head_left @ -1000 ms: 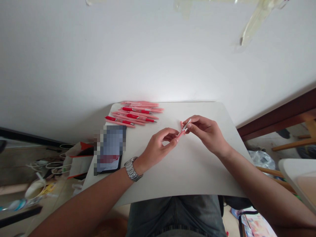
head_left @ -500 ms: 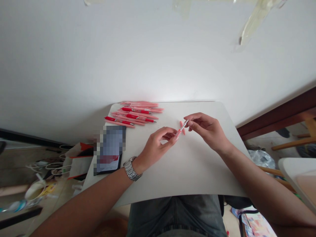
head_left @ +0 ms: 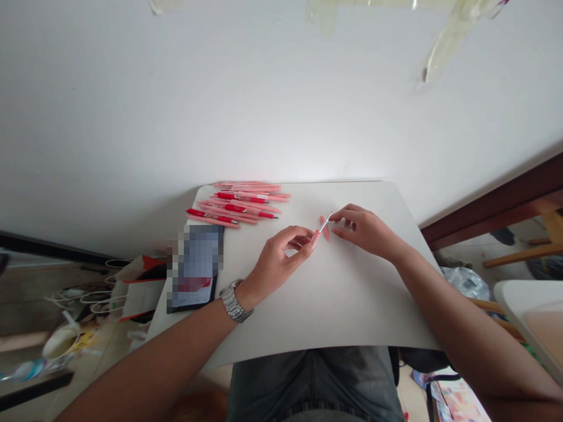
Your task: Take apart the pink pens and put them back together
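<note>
The left hand (head_left: 285, 253) pinches a slim pink plastic pen part (head_left: 315, 235) above the white table (head_left: 352, 305). From it, a thin pale rod (head_left: 325, 222) slants away and rightward, its tip beside the right hand (head_left: 368, 232), whose fingers are parted with nothing visibly gripped (contact is unclear). Between the hands lies a short pink pen piece (head_left: 326, 234), pointing nearly straight away from the person.

The right hand (head_left: 367, 232) has drawn its thumb off the pen (head_left: 323, 225).
</note>
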`<action>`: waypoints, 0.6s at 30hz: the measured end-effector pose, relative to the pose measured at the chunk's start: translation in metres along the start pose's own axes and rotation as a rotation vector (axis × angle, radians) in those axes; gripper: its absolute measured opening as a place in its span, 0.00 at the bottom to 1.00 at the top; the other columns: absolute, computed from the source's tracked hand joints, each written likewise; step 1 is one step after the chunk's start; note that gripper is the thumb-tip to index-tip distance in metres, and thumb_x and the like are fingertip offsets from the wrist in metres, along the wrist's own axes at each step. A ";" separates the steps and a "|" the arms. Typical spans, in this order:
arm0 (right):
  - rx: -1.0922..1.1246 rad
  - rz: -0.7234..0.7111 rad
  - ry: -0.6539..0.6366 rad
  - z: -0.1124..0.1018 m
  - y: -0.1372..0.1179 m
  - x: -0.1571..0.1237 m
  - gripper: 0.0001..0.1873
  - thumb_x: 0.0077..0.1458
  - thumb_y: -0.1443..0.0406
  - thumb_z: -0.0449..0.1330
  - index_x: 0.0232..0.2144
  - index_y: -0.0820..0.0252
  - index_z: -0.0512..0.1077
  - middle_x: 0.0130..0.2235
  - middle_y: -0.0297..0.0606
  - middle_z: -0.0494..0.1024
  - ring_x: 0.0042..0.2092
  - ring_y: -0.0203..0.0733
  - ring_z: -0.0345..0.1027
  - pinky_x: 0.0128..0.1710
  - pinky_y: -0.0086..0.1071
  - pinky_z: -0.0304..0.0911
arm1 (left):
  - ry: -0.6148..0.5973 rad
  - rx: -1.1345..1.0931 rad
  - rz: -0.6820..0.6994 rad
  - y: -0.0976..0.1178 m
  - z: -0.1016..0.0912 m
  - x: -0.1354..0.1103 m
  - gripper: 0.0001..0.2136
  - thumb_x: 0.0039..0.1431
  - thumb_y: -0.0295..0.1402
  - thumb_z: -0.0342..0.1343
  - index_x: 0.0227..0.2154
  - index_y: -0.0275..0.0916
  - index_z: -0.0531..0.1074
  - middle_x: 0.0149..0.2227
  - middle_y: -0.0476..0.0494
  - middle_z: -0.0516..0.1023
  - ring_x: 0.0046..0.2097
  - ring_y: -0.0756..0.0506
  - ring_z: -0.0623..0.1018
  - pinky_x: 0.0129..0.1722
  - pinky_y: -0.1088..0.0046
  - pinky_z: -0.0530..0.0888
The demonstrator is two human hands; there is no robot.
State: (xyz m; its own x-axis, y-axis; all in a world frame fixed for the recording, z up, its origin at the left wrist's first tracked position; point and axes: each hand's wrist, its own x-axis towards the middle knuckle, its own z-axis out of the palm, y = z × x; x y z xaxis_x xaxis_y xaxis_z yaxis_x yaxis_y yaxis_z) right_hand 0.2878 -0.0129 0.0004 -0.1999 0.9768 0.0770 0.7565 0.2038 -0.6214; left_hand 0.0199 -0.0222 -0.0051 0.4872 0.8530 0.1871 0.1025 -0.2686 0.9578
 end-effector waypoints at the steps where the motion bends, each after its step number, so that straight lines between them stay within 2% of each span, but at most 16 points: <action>1: -0.006 -0.003 -0.006 0.001 0.000 0.000 0.13 0.62 0.60 0.65 0.48 0.49 0.82 0.49 0.41 0.79 0.42 0.44 0.76 0.42 0.39 0.70 | 0.001 0.002 0.000 0.000 0.000 0.000 0.10 0.70 0.40 0.60 0.45 0.39 0.78 0.45 0.42 0.82 0.44 0.47 0.82 0.49 0.71 0.80; 8: -0.037 -0.058 0.013 0.006 0.001 0.002 0.12 0.61 0.59 0.65 0.46 0.50 0.83 0.46 0.41 0.79 0.38 0.43 0.74 0.40 0.38 0.69 | -0.010 0.003 0.008 -0.001 0.000 0.001 0.10 0.71 0.40 0.60 0.45 0.39 0.78 0.45 0.42 0.82 0.44 0.47 0.82 0.49 0.70 0.80; 18: 0.001 -0.045 0.028 0.009 -0.001 0.003 0.08 0.62 0.58 0.66 0.42 0.49 0.83 0.45 0.40 0.78 0.38 0.42 0.73 0.40 0.37 0.68 | -0.014 0.007 0.014 -0.001 0.000 0.000 0.09 0.71 0.39 0.60 0.45 0.39 0.77 0.46 0.42 0.82 0.44 0.47 0.82 0.50 0.70 0.80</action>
State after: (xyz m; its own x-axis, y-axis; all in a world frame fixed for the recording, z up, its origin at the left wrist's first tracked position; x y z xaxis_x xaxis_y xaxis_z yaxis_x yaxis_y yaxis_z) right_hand 0.2803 -0.0105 -0.0060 -0.2163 0.9681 0.1262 0.7468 0.2474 -0.6173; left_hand 0.0197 -0.0214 -0.0060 0.5009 0.8428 0.1971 0.1021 -0.2836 0.9535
